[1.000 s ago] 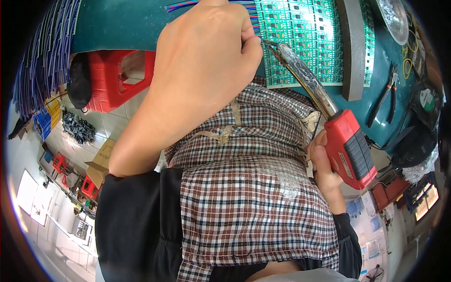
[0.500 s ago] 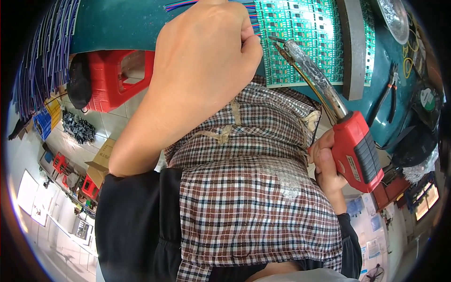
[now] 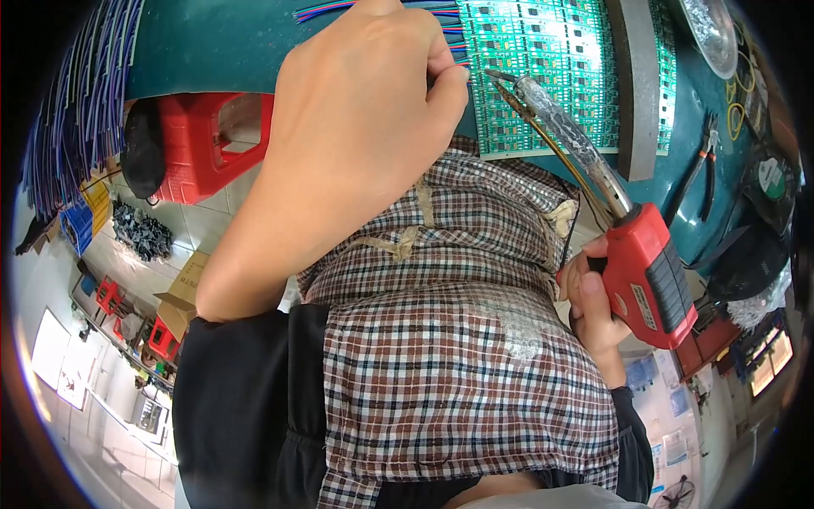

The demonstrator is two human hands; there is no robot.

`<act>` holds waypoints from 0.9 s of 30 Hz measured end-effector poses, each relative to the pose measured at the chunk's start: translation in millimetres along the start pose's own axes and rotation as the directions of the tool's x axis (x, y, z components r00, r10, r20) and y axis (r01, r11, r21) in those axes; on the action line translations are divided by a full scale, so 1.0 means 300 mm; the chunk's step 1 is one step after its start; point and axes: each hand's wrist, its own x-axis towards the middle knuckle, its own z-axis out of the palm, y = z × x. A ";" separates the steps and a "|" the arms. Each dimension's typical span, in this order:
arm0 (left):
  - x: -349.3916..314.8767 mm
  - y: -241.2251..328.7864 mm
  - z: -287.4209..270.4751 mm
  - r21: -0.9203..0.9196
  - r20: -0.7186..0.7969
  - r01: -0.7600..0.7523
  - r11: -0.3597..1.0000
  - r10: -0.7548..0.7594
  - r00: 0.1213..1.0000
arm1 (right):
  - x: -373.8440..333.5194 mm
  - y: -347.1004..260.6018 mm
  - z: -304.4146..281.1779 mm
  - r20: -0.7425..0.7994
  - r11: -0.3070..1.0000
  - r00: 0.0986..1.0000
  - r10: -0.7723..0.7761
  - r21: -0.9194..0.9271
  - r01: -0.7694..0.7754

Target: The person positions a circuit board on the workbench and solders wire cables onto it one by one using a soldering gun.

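My left hand (image 3: 356, 102) reaches over the teal mat with thumb and fingers pinched together on a thin coloured wire (image 3: 461, 64), mostly hidden by the fingers, at the left edge of a green circuit board panel (image 3: 543, 51). More red, blue and black wires (image 3: 454, 30) run off that same edge farther up. My right hand (image 3: 593, 297) grips a red and black soldering gun (image 3: 651, 276) by its handle. The gun's tip and a thin brass-coloured tube below it point up-left over the panel's left edge, just right of my left fingertips.
A grey bar (image 3: 638, 102) lies across the panel. To its right are orange-handled cutters (image 3: 704, 165) and a metal dish (image 3: 712, 38). Purple and dark wires (image 3: 85, 93) hang at the far left. A red stool (image 3: 186, 144) and an open cardboard box (image 3: 185, 293) stand below the table.
My left hand has shifted slightly left, still pinched at the panel's edge. The soldering gun has moved a little right and down.
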 end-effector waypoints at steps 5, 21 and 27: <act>-0.004 -0.005 0.003 -0.009 -0.003 0.007 1.000 -0.007 1.000 | 0.011 -0.022 0.018 -0.003 0.998 0.999 0.051 0.034 -0.051; 0.004 -0.004 0.001 -0.009 0.007 0.015 1.000 -0.014 1.000 | 0.022 -0.059 0.037 -0.011 0.976 0.981 0.194 0.106 -0.192; 0.003 -0.010 0.000 -0.017 0.003 0.000 1.000 0.000 1.000 | 0.014 -0.023 0.004 0.026 1.000 1.000 0.012 0.009 -0.012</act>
